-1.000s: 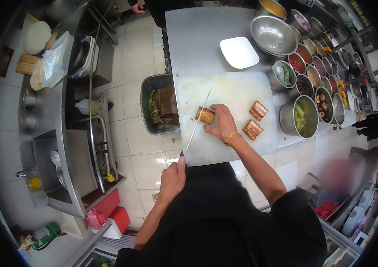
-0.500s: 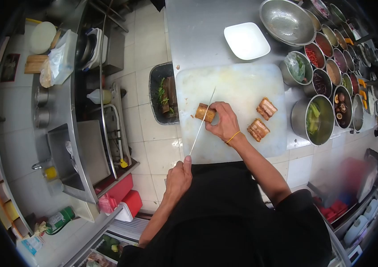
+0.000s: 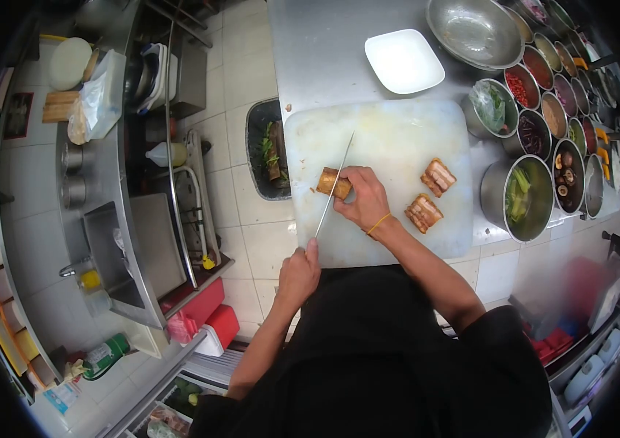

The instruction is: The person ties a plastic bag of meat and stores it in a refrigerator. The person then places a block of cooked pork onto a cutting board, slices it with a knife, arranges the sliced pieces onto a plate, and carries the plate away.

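Note:
My left hand is closed round the handle of a long knife, whose thin blade points up and away across a browned piece of meat. The fingers of my right hand, with a yellow band at the wrist, are bent against the right side of that piece and hold it. Both are over the left part of a white cutting board. To the right on the board lie two sliced meat portions, an upper one and a lower one. Small crumbs lie left of the held piece.
A white square dish and a metal bowl stand beyond the board. At the right are several metal pots, one with green vegetables. A black bin is left of the table. A sink unit stands farther left.
The view has shifted slightly. My left hand and the knife handle have moved a little away from my body and to the right; the blade still crosses the meat. My right hand keeps its hold.

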`<control>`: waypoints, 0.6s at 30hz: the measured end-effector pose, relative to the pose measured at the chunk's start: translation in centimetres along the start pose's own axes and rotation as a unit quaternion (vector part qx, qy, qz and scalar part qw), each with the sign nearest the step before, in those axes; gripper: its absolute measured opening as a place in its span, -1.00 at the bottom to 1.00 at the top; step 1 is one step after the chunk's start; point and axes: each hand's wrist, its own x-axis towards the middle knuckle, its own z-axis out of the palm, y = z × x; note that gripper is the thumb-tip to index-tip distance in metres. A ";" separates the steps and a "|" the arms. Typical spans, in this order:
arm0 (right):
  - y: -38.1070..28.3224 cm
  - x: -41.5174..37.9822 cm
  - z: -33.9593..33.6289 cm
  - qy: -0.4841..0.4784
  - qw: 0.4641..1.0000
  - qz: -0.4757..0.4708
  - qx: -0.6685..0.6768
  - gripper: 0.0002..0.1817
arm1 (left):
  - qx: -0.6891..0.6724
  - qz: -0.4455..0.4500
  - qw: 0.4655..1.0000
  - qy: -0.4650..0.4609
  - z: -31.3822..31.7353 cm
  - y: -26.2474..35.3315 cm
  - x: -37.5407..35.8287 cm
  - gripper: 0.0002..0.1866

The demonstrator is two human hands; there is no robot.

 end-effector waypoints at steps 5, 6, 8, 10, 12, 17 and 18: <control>-0.3 -0.1 0.3 0.005 1.000 0.022 -0.011 -0.53 | -0.039 0.008 0.999 0.000 -0.2 0.4 -0.1 -0.32; -0.1 0.1 0.3 0.007 0.999 0.033 -0.018 -0.54 | -0.037 0.004 0.999 0.001 -0.1 -0.2 -0.7 -0.31; 0.1 0.2 0.2 0.013 0.999 0.029 -0.026 -0.54 | -0.033 0.001 0.999 0.000 0.2 -0.7 -0.8 -0.31; -0.1 -0.2 0.7 0.009 0.999 0.025 -0.025 -0.54 | -0.031 0.008 0.999 -0.007 0.1 -0.6 -0.4 -0.31; 0.1 0.2 0.5 -0.005 0.999 0.015 -0.051 -0.50 | -0.041 0.001 0.999 -0.008 -1.2 0.2 -0.7 -0.30; -1.4 0.7 -0.5 -0.015 0.999 0.027 -0.031 -0.47 | -0.077 -0.005 0.997 0.007 -3.4 0.7 -2.7 -0.29; -1.5 1.0 -0.4 -0.002 0.999 0.013 -0.037 -0.46 | -0.079 -0.011 0.997 0.010 -3.5 0.6 -2.9 -0.29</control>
